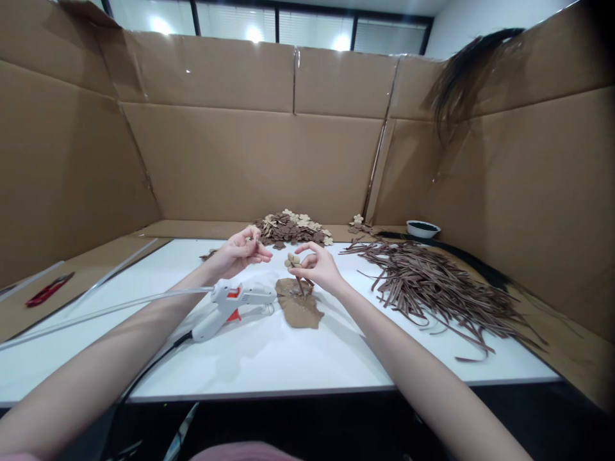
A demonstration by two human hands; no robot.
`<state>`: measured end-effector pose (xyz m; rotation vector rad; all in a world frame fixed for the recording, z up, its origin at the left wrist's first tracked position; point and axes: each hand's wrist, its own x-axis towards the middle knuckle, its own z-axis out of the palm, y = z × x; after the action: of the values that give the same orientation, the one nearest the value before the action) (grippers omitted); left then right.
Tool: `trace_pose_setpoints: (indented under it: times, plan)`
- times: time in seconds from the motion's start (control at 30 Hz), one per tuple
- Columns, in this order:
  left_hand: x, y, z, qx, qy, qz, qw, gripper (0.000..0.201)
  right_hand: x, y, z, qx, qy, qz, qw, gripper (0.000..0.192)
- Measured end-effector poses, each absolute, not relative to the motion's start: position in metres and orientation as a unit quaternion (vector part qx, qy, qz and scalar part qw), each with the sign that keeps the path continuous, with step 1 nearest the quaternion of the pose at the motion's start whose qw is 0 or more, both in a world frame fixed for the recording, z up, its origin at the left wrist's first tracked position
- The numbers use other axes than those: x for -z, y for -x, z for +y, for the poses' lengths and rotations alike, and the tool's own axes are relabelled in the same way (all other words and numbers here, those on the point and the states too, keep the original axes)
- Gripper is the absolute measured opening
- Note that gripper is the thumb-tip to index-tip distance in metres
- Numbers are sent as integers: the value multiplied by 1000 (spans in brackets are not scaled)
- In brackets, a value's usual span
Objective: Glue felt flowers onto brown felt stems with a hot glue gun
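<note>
My right hand (318, 266) pinches a beige flower cutout (292, 261) between thumb and fingers. A thin brown strip (300, 285) hangs down from the same fingers, over a crumpled brown sheet (300, 307) on the white board. To the left and a little higher, my left hand (244, 248) has thumb and index finger pressed together, the other fingers stretched out. Whatever sits in that pinch is too small to name. Below the left hand a white glue gun (233, 304) with an orange trigger rests on its wire stand, a long glue stick (120, 312) in its back.
Brown and beige flower cutouts (293, 229) are heaped at the back. Loose brown strips (427, 282) cover the right side. Behind them stands a white bowl (423, 229) of dark material. A red cutter (50, 291) lies far left. Cardboard walls (250, 160) enclose the white board (269, 371).
</note>
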<state>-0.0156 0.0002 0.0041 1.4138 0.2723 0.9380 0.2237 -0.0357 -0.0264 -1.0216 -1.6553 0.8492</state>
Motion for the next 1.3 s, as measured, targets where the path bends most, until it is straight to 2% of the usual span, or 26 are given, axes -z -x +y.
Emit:
trace_pose_setpoints:
  times: [1.3]
  plan:
    - [-5,6,-8,-386,-645,128,647,23,27,-229,-33,-361,432,-664,492,44]
